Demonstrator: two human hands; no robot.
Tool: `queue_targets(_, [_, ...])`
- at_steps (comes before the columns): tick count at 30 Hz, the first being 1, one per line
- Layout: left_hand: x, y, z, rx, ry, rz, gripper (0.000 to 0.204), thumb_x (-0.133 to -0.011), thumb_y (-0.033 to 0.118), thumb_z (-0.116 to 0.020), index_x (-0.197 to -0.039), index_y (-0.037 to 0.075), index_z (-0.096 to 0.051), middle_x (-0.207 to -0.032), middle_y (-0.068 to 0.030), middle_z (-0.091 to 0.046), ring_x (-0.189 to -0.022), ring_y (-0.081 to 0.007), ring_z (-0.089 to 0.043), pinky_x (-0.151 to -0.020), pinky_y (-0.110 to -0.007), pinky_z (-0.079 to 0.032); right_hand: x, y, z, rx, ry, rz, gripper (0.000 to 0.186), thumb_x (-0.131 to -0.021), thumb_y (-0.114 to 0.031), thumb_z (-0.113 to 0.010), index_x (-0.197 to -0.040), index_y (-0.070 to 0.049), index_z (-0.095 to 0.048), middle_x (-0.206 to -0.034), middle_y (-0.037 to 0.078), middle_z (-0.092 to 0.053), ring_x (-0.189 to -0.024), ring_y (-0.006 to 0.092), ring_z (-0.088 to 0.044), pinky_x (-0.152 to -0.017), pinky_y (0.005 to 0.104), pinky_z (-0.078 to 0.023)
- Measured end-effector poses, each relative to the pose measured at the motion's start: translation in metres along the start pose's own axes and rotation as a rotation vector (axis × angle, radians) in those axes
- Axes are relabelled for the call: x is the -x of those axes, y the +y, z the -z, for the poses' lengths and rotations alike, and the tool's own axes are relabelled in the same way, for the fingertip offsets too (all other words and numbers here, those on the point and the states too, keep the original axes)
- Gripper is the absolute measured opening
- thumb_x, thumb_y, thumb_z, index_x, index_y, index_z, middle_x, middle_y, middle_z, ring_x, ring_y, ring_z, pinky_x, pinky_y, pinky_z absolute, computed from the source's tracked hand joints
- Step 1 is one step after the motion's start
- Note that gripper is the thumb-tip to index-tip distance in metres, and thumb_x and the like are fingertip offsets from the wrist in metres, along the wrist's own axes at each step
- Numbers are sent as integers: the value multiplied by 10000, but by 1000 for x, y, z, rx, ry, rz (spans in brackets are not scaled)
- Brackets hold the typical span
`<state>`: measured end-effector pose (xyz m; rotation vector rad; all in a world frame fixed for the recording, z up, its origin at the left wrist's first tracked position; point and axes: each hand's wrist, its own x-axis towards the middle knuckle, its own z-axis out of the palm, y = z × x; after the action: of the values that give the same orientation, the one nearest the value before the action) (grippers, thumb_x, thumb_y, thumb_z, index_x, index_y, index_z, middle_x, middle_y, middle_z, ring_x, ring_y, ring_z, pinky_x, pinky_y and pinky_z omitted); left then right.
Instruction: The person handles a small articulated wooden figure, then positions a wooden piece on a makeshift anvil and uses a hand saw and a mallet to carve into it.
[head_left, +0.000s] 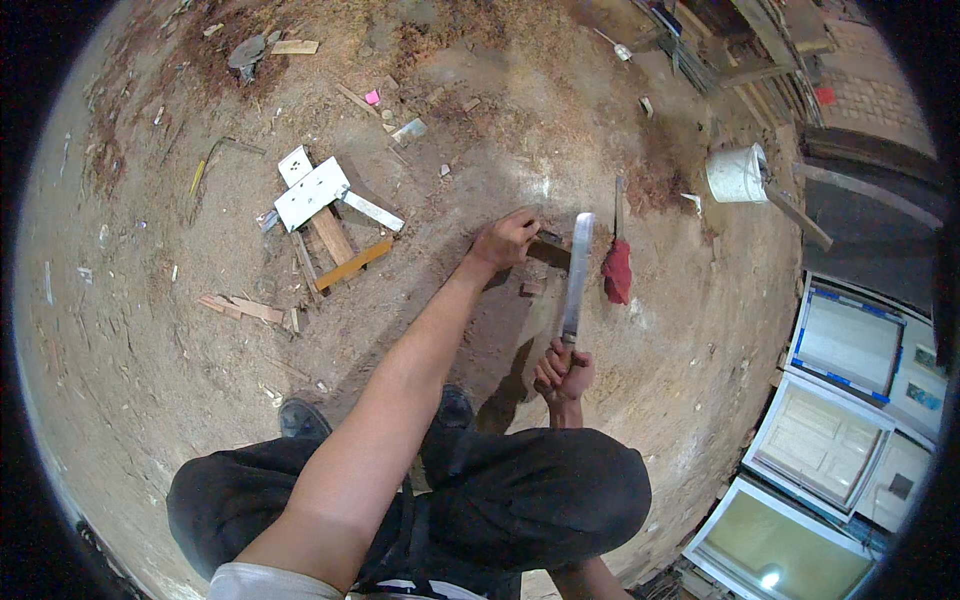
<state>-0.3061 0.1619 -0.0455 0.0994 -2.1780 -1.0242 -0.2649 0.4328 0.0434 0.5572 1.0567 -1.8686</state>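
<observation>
My left hand [505,240] grips the end of a short dark piece of wood [548,254], fingers curled around it, just left of a long broad metal blade [577,270]. My right hand [563,378] is closed on the handle of this knife, whose blade points up and away from me. The blade is at the wood's right end; whether they touch, I cannot tell. A small wood block [532,288] lies on the dirt below. To the right lies a tool with a thin metal shank and a red wrapped end [618,270].
A pile of white boards [310,195] and wood strips, including a yellow one [355,263], lies left. Scraps are scattered on the dirt floor [180,380]. A white bucket [733,175] stands back right, near stacked timber [760,70]. Framed panels [820,440] line the right side.
</observation>
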Motion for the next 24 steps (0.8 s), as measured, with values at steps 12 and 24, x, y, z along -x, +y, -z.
queue_targets(12, [9, -4, -4, 6, -5, 63, 215, -789, 131, -640, -993, 66, -634, -1013, -133, -626, -835, -335, -635, -676, -395, -541, 38, -5, -45, 1151, 366, 561, 185, -920, -163, -481, -1041, -36, -540, -638, 1, -480, -496, 82, -464, -428, 248, -390])
queue_targets(24, [4, 7, 1, -4, -49, 107, 256, -783, 138, -662, -1026, 69, -623, -988, -139, -622, -864, -338, -623, -686, -402, -536, 21, -3, -59, 1074, 518, 1071, 206, -939, -225, -497, -957, -29, -558, -608, 74, -515, -519, 151, -499, -479, 319, -388])
